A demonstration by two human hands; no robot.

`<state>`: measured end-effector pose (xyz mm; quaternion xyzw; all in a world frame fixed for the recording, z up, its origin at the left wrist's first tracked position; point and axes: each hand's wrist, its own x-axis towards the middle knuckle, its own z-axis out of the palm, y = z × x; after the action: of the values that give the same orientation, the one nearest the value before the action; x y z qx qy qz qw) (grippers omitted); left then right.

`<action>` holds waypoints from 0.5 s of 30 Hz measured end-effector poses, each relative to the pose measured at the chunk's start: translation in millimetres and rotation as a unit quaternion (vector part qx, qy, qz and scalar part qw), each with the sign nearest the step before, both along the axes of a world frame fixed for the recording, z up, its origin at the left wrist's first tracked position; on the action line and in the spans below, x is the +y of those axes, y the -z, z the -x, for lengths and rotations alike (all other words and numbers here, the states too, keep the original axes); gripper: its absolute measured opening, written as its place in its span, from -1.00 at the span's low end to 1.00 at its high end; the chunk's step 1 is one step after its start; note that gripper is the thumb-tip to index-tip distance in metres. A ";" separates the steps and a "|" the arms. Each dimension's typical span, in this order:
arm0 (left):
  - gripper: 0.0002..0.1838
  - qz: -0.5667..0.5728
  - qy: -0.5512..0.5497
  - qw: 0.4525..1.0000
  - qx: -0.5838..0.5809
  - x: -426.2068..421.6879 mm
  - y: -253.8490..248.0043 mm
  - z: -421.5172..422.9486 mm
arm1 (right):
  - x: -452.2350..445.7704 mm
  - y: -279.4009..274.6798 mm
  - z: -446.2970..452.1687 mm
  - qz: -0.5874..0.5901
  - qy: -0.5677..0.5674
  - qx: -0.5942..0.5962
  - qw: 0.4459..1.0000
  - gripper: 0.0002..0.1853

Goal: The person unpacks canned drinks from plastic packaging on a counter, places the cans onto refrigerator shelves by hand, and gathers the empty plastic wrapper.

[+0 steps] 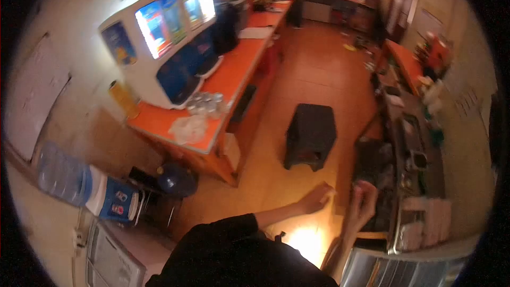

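My left hand (317, 197) reaches forward over the wooden floor, slightly blurred. Its fingers are loosely bent and apart, with nothing visible in them. To its right, my right hand (364, 202) is raised near the counter on the right, thumb and fingers bent with a gap between them. I see no object in it. Beyond both hands, a dark plastic stool (312, 127) stands on the floor, touched by neither.
An orange-topped counter (234, 95) on the left carries a drink dispenser (159, 42), several glasses (204, 103) and a crumpled cloth (188, 128). A water cooler (114, 196) stands lower left. The right counter (404, 106) holds kitchenware and white stacked containers (425, 223).
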<state>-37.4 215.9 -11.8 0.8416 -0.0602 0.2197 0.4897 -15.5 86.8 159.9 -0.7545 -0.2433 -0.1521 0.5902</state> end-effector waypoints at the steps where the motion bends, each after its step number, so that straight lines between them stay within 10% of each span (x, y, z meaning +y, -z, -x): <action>1: -0.70 0.017 -0.120 0.993 0.004 37.3 35.5 14.1 | 43.9 3.8 7.1 0.026 -0.088 0.049 0.995 -0.83; 5: -0.78 0.173 -0.322 0.930 0.017 191.6 78.3 114.7 | 214.9 56.2 33.4 0.072 -0.351 0.086 0.930 -0.80; 10: -0.71 0.203 -0.474 0.851 0.101 304.6 7.1 241.2 | 385.3 141.2 60.1 0.024 -0.514 0.291 0.807 -0.67; 15: -0.65 0.326 -0.539 0.776 0.015 412.0 -4.7 272.5 | 537.6 204.3 39.1 0.121 -0.445 0.247 0.852 -0.53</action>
<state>-309.9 627.9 -7.1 0.5293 0.4862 0.4415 0.5371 -54.6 624.4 -44.4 -0.6437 -0.4159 0.3491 0.5393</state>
